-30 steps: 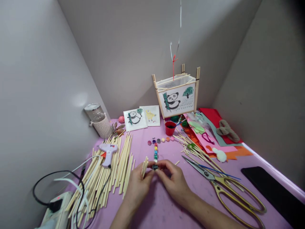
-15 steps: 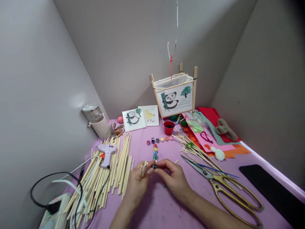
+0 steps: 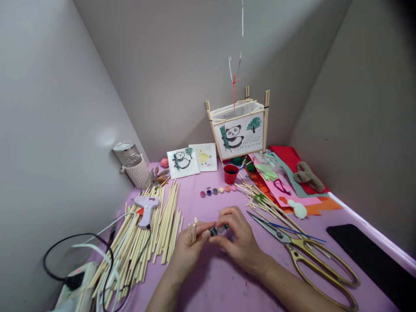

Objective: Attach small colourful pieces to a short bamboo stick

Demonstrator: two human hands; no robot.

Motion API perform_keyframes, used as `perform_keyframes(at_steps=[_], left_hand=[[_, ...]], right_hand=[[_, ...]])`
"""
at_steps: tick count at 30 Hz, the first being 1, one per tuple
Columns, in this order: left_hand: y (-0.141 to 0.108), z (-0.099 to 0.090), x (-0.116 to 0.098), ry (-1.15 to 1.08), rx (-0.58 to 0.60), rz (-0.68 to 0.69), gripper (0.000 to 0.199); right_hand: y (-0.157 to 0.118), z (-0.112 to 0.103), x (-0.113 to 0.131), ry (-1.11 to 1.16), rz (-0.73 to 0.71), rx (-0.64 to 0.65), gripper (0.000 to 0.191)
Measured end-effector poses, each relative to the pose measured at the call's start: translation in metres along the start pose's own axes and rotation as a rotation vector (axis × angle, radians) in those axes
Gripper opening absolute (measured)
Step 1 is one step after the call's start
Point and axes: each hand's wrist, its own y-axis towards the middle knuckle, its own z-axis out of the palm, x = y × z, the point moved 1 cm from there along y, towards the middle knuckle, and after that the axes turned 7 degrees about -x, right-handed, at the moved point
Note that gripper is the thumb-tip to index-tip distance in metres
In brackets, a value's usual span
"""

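Note:
My left hand [image 3: 188,247] is closed around a few short wooden sticks [image 3: 194,232], which poke up between thumb and fingers. Its thumb and fingertips also pinch a dark paint pot [image 3: 213,232] at the end of a strip of paint pots. My right hand [image 3: 238,240] is curled over the rest of that strip, with its fingers at the dark pot. A bit of green shows beside the right fingers; most of the strip is hidden. Beyond my hands, a second row of paint pots [image 3: 221,190] lies on the pink-purple table [image 3: 208,286].
Left are many wooden sticks [image 3: 167,221], a glue gun [image 3: 147,210] and a power strip [image 3: 76,286]. Large scissors [image 3: 300,247] and a black phone-like slab [image 3: 370,260] lie right. A panda lantern [image 3: 240,134], two drawings [image 3: 183,164] and a red cup [image 3: 230,174] stand behind.
The strip of paint pots, stretched out away from me before, is now gathered under my right hand. My right hand has lifted and curled over it; the left still holds the sticks.

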Motion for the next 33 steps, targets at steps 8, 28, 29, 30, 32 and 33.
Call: perform_keyframes(at_steps=[8, 28, 29, 30, 32, 33], left_hand=[[0.0, 0.0034, 0.0004, -0.06, -0.08, -0.08, 0.025], [0.0005, -0.0004, 0.0031, 0.147, -0.122, 0.008, 0.017], [0.001, -0.0009, 0.0033, 0.156, -0.125, 0.054, 0.016], [0.0013, -0.0011, 0.0035, 0.163, -0.122, 0.091, 0.015], [0.0008, -0.0006, 0.0039, 0.185, -0.121, 0.144, 0.013], [0.0001, 0.0, 0.0041, 0.203, -0.124, 0.171, 0.012]], right_hand=[[-0.0013, 0.0006, -0.0038, -0.017, 0.046, 0.103, 0.022], [-0.0001, 0.0, -0.003, -0.023, -0.061, 0.279, 0.021], [0.0, 0.0001, -0.0027, -0.021, -0.067, 0.289, 0.024], [0.0002, 0.0, -0.0024, -0.022, -0.072, 0.296, 0.025], [0.0006, -0.0004, -0.0021, -0.037, -0.076, 0.292, 0.025], [0.0006, -0.0006, -0.0021, -0.046, -0.077, 0.285, 0.025]])
